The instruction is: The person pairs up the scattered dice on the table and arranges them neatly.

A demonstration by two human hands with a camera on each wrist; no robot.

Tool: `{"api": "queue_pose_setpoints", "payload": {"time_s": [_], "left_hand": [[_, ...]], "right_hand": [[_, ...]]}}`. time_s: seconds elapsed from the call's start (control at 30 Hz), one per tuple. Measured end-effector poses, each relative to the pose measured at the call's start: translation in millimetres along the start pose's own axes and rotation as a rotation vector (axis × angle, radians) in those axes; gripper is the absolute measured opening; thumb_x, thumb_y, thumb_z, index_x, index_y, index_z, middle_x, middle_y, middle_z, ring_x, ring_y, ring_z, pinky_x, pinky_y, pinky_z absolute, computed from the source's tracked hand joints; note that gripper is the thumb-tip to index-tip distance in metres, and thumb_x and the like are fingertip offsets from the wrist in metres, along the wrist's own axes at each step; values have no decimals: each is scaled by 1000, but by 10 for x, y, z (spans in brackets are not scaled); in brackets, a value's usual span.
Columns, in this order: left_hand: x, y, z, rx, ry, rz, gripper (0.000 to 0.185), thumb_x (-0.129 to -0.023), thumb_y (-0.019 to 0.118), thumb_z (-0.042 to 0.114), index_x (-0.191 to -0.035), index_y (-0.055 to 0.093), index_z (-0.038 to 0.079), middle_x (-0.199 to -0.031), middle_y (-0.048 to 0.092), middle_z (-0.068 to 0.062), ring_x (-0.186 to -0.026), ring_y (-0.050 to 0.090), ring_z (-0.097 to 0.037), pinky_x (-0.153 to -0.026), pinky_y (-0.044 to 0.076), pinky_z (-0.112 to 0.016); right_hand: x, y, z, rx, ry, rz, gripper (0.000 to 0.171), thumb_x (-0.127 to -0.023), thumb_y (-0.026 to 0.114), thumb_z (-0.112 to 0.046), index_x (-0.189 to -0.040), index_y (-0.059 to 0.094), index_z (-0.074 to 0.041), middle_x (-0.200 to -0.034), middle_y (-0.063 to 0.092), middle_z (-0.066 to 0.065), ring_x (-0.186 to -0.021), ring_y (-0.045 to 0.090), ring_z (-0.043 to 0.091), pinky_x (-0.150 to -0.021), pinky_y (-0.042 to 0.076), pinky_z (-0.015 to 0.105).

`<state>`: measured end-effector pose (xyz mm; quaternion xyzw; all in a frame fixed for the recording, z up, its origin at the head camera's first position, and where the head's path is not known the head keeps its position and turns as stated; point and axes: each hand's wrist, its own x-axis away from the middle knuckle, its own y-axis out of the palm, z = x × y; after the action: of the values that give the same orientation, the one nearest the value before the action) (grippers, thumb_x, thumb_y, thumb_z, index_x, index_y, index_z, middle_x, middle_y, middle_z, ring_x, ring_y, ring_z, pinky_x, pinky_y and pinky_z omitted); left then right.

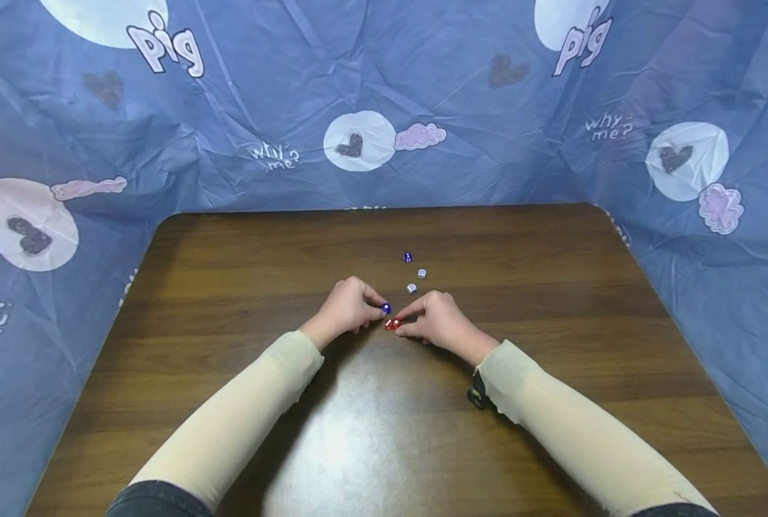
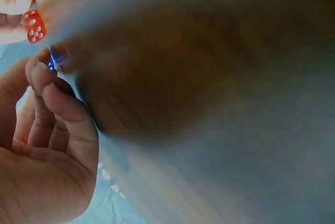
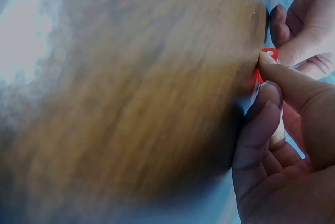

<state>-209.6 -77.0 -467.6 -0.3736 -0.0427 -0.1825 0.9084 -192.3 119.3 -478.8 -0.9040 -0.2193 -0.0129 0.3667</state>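
In the head view my left hand (image 1: 348, 307) pinches a blue die (image 1: 386, 308) between thumb and index finger, low over the wooden table. Just to its right, my right hand (image 1: 445, 323) has its thumb and forefinger on either side of a red die (image 1: 397, 324); the red shape looks about two dice wide. White pips show on the red die (image 2: 35, 33) in the left wrist view, where fingertips mostly cover the blue die (image 2: 51, 65). From the right wrist, the thumb and fingers hide most of the red die (image 3: 269, 53).
Beyond the hands lie two white dice, one nearer (image 1: 412, 289) and one farther (image 1: 421, 273), with another blue die (image 1: 408, 257) behind them. The brown wooden table (image 1: 242, 266) ends at a blue printed cloth (image 1: 358, 79) at the back and sides.
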Motion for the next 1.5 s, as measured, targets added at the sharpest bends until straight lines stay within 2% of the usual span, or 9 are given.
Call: {"api": "queue_pose_setpoints", "payload": {"time_s": [0.23, 0.47, 1.07, 1.5], "left_hand": [[34, 22, 32, -55, 2, 23, 16, -74, 76, 23, -90, 74, 19, -47, 58, -1, -36, 53, -16, -36, 47, -30], [26, 44, 20, -84, -12, 32, 17, -74, 76, 25, -91, 74, 22, -46, 58, 1, -36, 54, -15, -36, 47, -29], [2, 35, 14, -36, -23, 20, 23, -70, 79, 26, -92, 73, 21, -50, 59, -1, -37, 54, -17, -36, 48, -30], [-4, 42, 3, -43, -27, 28, 16, -72, 77, 26, -87, 74, 23, -49, 59, -1, -36, 54, -16, -35, 47, -30]], "right_hand": [[8, -5, 7, 12, 2, 0, 20, -69, 79, -33, -88, 73, -27, -57, 63, -10, -41, 55, 15, -39, 47, 29], [5, 7, -4, 12, 12, 11, 19, -69, 79, -34, -86, 73, -28, -60, 63, -14, -41, 55, 15, -40, 48, 30], [6, -13, 0, 15, 12, -2, 19, -70, 78, -33, -87, 73, -28, -58, 63, -12, -41, 55, 15, -40, 48, 30], [7, -11, -8, -7, 17, -9, 18, -70, 78, -32, -87, 73, -27, -64, 64, -12, -42, 56, 15, -41, 49, 30]]}}
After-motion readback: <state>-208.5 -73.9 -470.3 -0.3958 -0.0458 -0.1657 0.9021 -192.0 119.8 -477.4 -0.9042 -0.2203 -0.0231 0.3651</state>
